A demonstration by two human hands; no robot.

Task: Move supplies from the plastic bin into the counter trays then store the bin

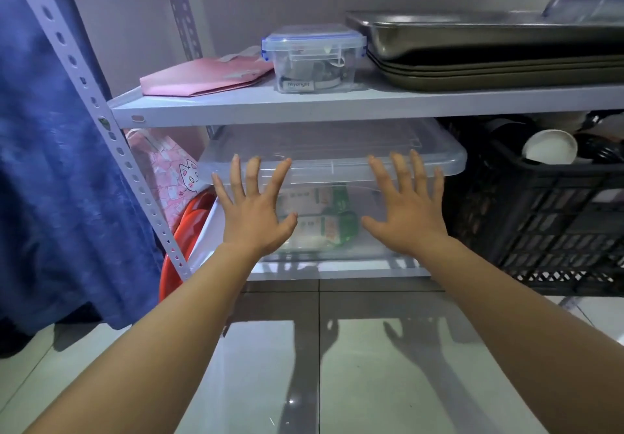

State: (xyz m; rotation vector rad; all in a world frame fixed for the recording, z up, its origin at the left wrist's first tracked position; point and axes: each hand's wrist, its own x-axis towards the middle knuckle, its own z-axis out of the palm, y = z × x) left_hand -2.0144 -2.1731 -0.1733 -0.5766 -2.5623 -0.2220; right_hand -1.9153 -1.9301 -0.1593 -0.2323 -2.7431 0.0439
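Splayed hands (256, 217) (405, 217) before broadside bin (332, 160)

- I see cool, fairly dim indoor light.
- Glossy floor tiles (337, 366) show arm shadows and small glints.
- Wide-angle bending at my edges; the bin's (337, 163) lid looks slightly soft.

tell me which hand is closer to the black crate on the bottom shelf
Right. The right hand is spread against the clear bin's front, just left of the black crate; the left hand is further left, across the bin.
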